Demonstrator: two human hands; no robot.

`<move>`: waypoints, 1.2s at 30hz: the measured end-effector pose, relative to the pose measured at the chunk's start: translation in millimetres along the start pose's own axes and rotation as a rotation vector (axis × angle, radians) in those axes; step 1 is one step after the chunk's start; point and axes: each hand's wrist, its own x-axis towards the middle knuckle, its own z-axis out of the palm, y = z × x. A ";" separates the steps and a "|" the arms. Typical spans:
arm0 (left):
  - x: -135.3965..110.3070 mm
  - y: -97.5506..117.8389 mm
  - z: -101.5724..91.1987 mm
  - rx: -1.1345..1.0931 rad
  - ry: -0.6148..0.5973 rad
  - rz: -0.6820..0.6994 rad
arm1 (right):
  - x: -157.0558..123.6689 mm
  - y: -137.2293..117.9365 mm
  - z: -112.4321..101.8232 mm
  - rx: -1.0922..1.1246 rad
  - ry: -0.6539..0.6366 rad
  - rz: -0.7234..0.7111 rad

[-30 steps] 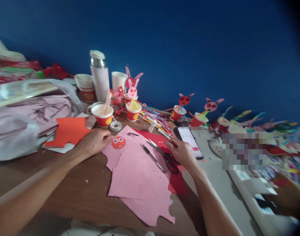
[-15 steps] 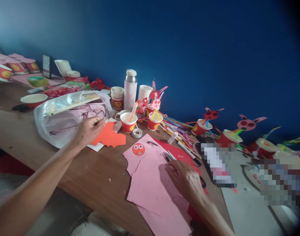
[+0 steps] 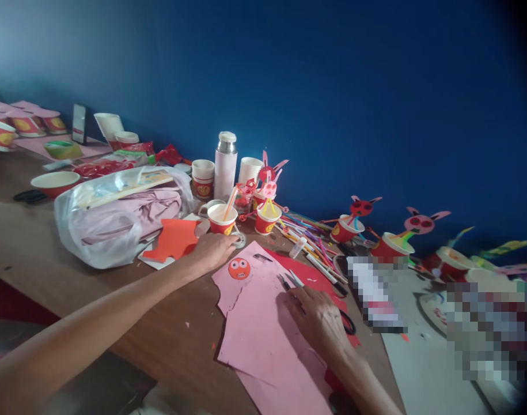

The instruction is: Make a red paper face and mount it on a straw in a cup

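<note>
My left hand point(image 3: 213, 249) rests knuckles up on the wooden table point(image 3: 73, 271) at the top edge of a pink paper sheet point(image 3: 254, 323). Its fingers are loosely bent with nothing in them, the tips beside a clear tape roll point(image 3: 241, 239) and a red paper cup point(image 3: 222, 219) holding a straw. My right hand point(image 3: 317, 320) lies flat on the pink sheet, fingers spread, covering the middle of a pair of scissors point(image 3: 289, 280). A round orange face cut-out point(image 3: 239, 268) sits on the sheet between my hands. A red sheet point(image 3: 315, 278) lies under the scissors.
An orange paper piece point(image 3: 174, 239) and a filled plastic bag point(image 3: 116, 216) lie left of my left hand. A white thermos point(image 3: 226, 167), stacked cups, loose straws point(image 3: 306, 230) and cup rabbits point(image 3: 360, 210) line the blue wall. A blurred-out flat object point(image 3: 373, 294) lies to the right.
My left hand came back from the plastic bag to the table by the tape roll. My right hand has slid onto the pink sheet over the scissors. The view swung left.
</note>
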 end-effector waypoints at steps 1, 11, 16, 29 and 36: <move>4.4 1.7 1.9 0.028 -0.014 0.000 | -0.1 0.5 0.2 0.009 -0.002 0.002; 9.7 -3.3 4.6 0.109 -0.044 0.002 | -1.5 5.3 4.7 0.064 -0.024 0.027; -4.8 -1.8 -17.9 -0.190 -0.105 0.046 | 1.4 2.0 1.0 0.112 0.022 0.029; -16.4 18.6 -5.0 -1.101 -0.438 -0.079 | 4.1 -7.4 -12.0 0.293 0.198 0.028; -4.5 12.8 -0.6 -0.904 -0.320 -0.111 | 4.0 -7.1 -11.8 0.324 0.183 0.049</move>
